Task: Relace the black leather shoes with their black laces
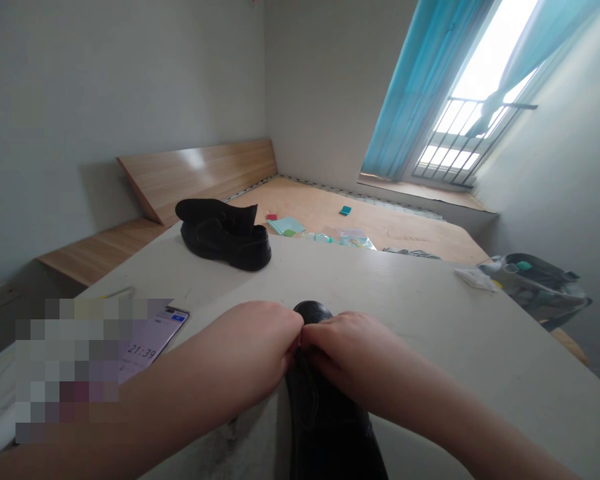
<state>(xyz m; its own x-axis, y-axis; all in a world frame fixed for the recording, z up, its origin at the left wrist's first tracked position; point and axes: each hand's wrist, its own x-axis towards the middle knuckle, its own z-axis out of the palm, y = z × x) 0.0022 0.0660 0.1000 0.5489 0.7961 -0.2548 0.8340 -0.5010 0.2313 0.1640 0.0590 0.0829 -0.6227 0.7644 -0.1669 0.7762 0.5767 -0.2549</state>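
A black leather shoe (330, 427) lies on the white table in front of me, its rounded far end showing just past my hands. My left hand (273, 333) is closed against the shoe's left side, with the fingertips tucked out of sight. From the right, my right hand (343, 340) curls over the same spot, fingers bent onto the shoe. The two hands meet; what lies pinched between them is hidden. Farther back at the left, another black shoe (225, 243) rests with a dark insole-like piece (205, 208) along its top.
The white table (405, 313) carries a phone (147, 340) at the left, partly blurred out, and a white packet (477, 280) at the right edge. Beyond it, a wooden board (405, 230) bears plastic bags (353, 238) and small items. A bag-lined bin (540, 280) stands right.
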